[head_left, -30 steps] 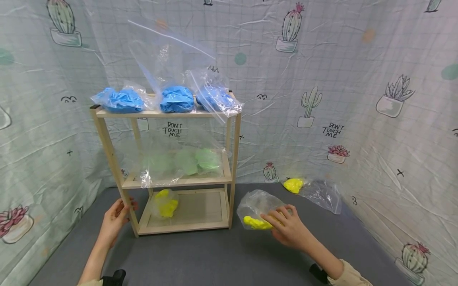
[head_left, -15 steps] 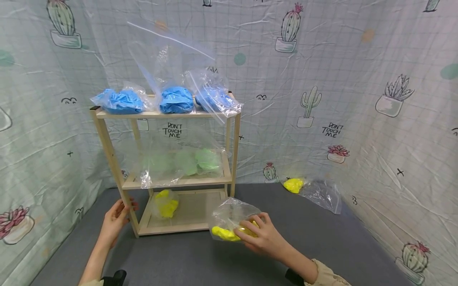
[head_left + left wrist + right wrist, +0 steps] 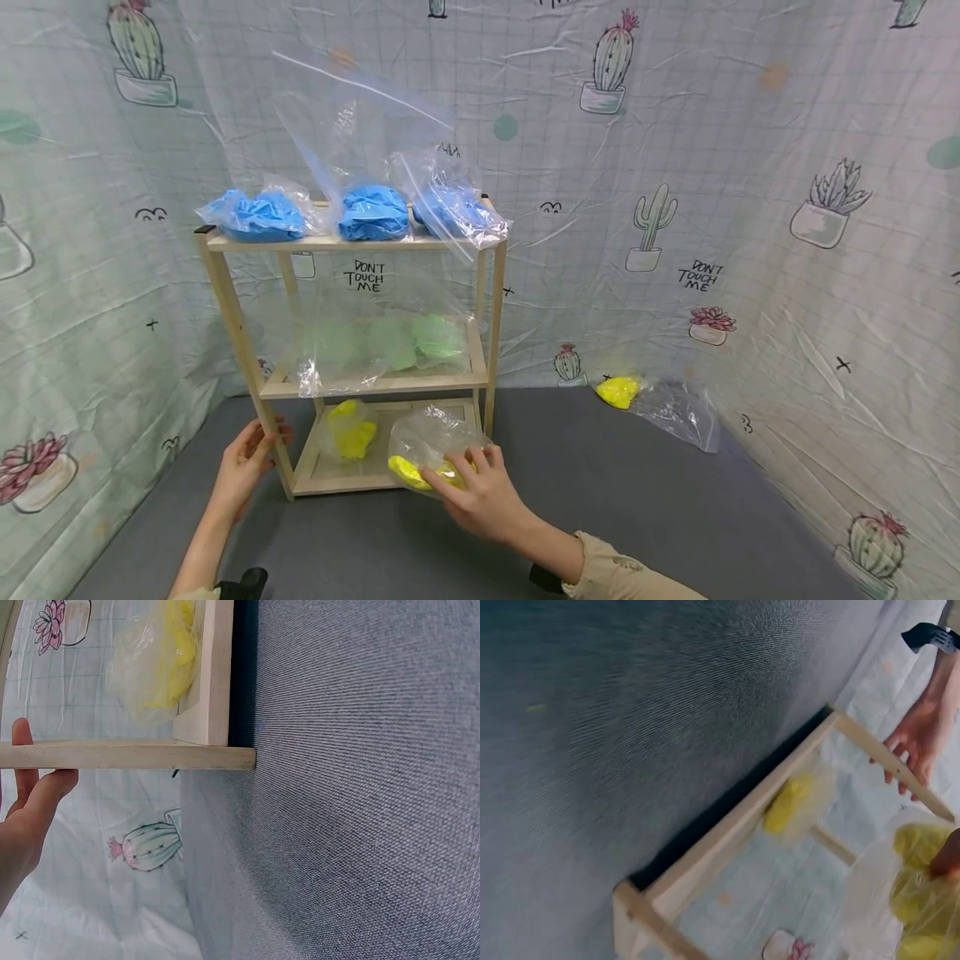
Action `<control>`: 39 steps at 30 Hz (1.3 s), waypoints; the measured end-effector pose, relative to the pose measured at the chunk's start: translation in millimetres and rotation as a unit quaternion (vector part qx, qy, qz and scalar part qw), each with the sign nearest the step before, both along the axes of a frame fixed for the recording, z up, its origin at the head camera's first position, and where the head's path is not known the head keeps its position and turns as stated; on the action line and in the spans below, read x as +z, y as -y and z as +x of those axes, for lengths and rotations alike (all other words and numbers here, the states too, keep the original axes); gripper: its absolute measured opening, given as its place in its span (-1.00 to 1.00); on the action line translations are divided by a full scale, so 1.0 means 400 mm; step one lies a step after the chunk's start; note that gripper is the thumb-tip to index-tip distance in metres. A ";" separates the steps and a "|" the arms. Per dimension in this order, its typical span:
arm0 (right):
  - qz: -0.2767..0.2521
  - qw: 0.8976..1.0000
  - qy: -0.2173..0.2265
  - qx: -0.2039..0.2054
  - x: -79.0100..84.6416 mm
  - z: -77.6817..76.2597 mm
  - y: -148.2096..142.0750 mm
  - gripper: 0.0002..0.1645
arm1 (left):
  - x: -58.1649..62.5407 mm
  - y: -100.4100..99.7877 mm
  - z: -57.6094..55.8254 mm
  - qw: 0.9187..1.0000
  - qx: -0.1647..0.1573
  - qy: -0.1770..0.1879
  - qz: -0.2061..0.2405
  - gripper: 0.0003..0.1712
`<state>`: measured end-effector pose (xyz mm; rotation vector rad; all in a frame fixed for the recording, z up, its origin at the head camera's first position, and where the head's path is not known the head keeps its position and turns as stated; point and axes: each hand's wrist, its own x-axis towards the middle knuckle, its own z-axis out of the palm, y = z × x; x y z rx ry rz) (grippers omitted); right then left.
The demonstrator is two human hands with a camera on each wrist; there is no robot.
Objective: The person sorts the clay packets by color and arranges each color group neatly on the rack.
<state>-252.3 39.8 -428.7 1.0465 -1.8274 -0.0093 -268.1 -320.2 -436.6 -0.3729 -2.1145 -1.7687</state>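
A small wooden shelf rack (image 3: 496,333) stands on the grey surface. My left hand (image 3: 243,467) grips its left front post low down, with the thumb on one side and fingers on the other, as the left wrist view shows. My right hand (image 3: 483,504) holds a clear plastic bag (image 3: 431,429) with bright yellow stuff inside, in front of the right part of the bottom shelf. The fingers lie over the yellow contents; the thumb is hidden in the head view. Another bag with a yellow lump (image 3: 352,433) sits on the bottom shelf at the left.
Bags with blue contents (image 3: 373,212) line the top shelf. The middle shelf carries clear bags with pale green contents (image 3: 435,337), one hanging over the front edge. A further yellow-filled bag (image 3: 618,392) lies at the back right. A cactus-print sheet (image 3: 720,125) surrounds the surface.
My right hand has carried the yellow-filled bag leftward, from right of the rack to the front of its bottom shelf. My left hand stays on the post.
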 end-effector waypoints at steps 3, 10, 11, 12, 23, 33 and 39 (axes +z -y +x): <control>0.002 1.000 -0.007 -0.024 -0.009 -0.016 0.042 -0.44 | -0.002 -0.001 -0.001 1.000 0.004 0.004 0.000 -0.68; 0.019 0.997 -0.021 -0.076 -0.034 -0.057 0.121 -0.56 | -0.003 0.000 -0.004 1.000 0.001 0.003 0.008 -0.69; 0.024 0.996 -0.019 -0.083 -0.038 -0.062 0.129 -0.55 | -0.003 0.000 -0.005 1.000 0.000 0.002 0.010 -0.69; 0.030 0.995 -0.015 -0.090 -0.041 -0.068 0.137 -0.56 | -0.004 0.001 -0.005 1.000 -0.002 0.000 0.011 -0.70; 0.089 0.984 0.034 -0.149 -0.081 -0.118 0.179 -0.61 | -0.003 0.000 -0.006 1.000 -0.010 -0.007 0.016 -0.70; 0.153 0.975 0.067 -0.146 -0.093 -0.120 0.165 -0.60 | 0.002 -0.003 0.000 1.000 -0.010 -0.005 0.011 -0.72; 0.177 0.971 0.118 -0.110 -0.078 -0.105 0.127 -0.62 | -0.001 -0.001 -0.002 1.000 -0.012 -0.004 0.014 -0.71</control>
